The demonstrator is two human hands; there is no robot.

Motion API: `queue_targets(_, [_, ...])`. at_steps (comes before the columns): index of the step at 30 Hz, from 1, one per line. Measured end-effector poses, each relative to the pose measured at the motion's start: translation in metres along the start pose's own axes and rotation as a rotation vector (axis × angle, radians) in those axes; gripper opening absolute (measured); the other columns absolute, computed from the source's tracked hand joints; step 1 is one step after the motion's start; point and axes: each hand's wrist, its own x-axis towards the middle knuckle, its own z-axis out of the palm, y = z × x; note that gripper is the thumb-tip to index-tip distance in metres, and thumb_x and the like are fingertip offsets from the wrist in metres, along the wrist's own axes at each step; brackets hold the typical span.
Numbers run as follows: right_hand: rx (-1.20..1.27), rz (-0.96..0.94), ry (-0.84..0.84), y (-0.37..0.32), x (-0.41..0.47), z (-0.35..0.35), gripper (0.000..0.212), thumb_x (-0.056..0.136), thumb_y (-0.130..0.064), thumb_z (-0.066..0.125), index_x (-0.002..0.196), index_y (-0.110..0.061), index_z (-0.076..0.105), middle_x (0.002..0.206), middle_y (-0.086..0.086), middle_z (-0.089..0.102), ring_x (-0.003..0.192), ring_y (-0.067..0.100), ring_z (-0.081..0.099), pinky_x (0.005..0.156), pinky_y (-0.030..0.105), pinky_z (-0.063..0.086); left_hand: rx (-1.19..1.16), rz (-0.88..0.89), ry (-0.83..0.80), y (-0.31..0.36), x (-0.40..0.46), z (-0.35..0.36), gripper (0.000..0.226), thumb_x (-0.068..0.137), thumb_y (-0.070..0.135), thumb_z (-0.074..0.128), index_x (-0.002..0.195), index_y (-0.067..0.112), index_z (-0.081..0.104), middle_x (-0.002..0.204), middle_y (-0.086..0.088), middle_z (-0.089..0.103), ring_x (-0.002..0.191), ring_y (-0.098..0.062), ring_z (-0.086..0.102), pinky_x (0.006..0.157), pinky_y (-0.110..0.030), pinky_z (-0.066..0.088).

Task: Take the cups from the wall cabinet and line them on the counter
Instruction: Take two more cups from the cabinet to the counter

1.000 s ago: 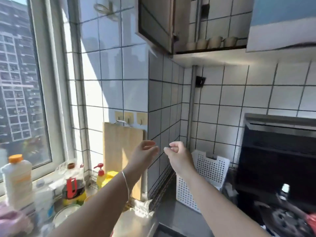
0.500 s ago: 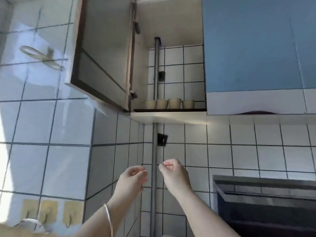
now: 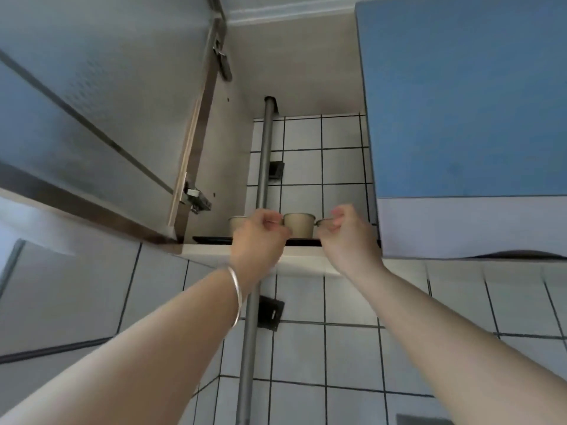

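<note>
Several beige cups stand in a row on a dark tray (image 3: pixel 211 240) on the bottom shelf of the open wall cabinet. The leftmost cup (image 3: pixel 237 223) and a middle cup (image 3: pixel 299 227) show plainly. My left hand (image 3: pixel 260 236), with a silver bangle on its wrist, is raised in front of a cup between those two, fingers curled at its rim. My right hand (image 3: pixel 348 237) is curled over the rim of another cup (image 3: pixel 323 222), which it mostly hides. Whether either hand grips its cup is unclear.
The cabinet door (image 3: pixel 101 124) hangs open on the left, its lower edge above my left forearm. A closed blue cabinet (image 3: pixel 466 99) sits on the right. A grey vertical pipe (image 3: pixel 260 167) runs through the cabinet and down the tiled wall.
The view has tilted up from the counter to the cabinet. Both hands have risen from below the shelf to the row of cups.
</note>
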Motion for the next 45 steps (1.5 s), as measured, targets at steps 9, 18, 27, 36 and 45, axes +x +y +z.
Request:
queue_targets(9, [-0.222, 0.178, -0.113, 0.025, 0.08, 0.009, 0.055, 0.09, -0.025, 0.052, 0.134, 0.002, 0.033, 0.129, 0.018, 0.052, 0.113, 0.032, 0.053, 0.071, 0.025, 0.036, 0.354, -0.028, -0.073, -0.006, 0.09, 0.048, 0.056, 0.085, 0.03, 0.06, 0.133, 0.007, 0.041, 0.13, -0.012, 0.054, 0.112, -0.026, 0.055, 0.074, -0.025, 0.039])
queue_targets(18, [-0.512, 0.326, -0.42, 0.044, 0.111, 0.028, 0.051, 0.091, -0.029, 0.053, 0.133, -0.002, 0.046, 0.139, 0.017, 0.047, 0.123, 0.031, 0.049, 0.093, 0.032, 0.043, 0.626, -0.107, -0.202, -0.018, 0.128, 0.064, 0.082, 0.083, 0.045, 0.06, 0.144, 0.003, 0.025, 0.142, -0.014, 0.043, 0.125, -0.032, 0.048, 0.096, -0.035, 0.042])
queue_targets(27, [-0.342, 0.431, -0.504, 0.055, 0.129, 0.035, 0.069, 0.087, -0.032, 0.061, 0.143, -0.005, 0.031, 0.145, 0.016, 0.041, 0.129, 0.031, 0.045, 0.107, 0.039, 0.036, 0.668, -0.067, -0.226, -0.025, 0.138, 0.078, 0.073, 0.081, 0.045, 0.061, 0.137, 0.005, 0.035, 0.136, -0.012, 0.047, 0.118, -0.029, 0.053, 0.091, -0.034, 0.044])
queue_targets(36, [0.124, 0.494, -0.379, 0.06, 0.13, 0.039, 0.059, 0.079, -0.027, 0.071, 0.128, -0.006, 0.048, 0.119, 0.012, 0.056, 0.102, 0.027, 0.056, 0.098, 0.039, 0.048, 0.433, -0.047, -0.153, -0.021, 0.139, 0.078, 0.083, 0.08, 0.048, 0.062, 0.141, 0.003, 0.028, 0.139, -0.013, 0.047, 0.125, -0.029, 0.048, 0.09, -0.029, 0.04])
queue_targets(45, [0.655, 0.454, -0.339, 0.017, 0.108, 0.023, 0.049, 0.076, -0.033, 0.074, 0.114, -0.015, 0.048, 0.104, 0.009, 0.063, 0.096, 0.027, 0.063, 0.088, 0.045, 0.054, 0.002, -0.002, -0.015, 0.012, 0.128, 0.038, 0.068, 0.073, 0.054, 0.064, 0.123, 0.011, 0.051, 0.109, -0.006, 0.059, 0.092, -0.024, 0.058, 0.073, -0.029, 0.047])
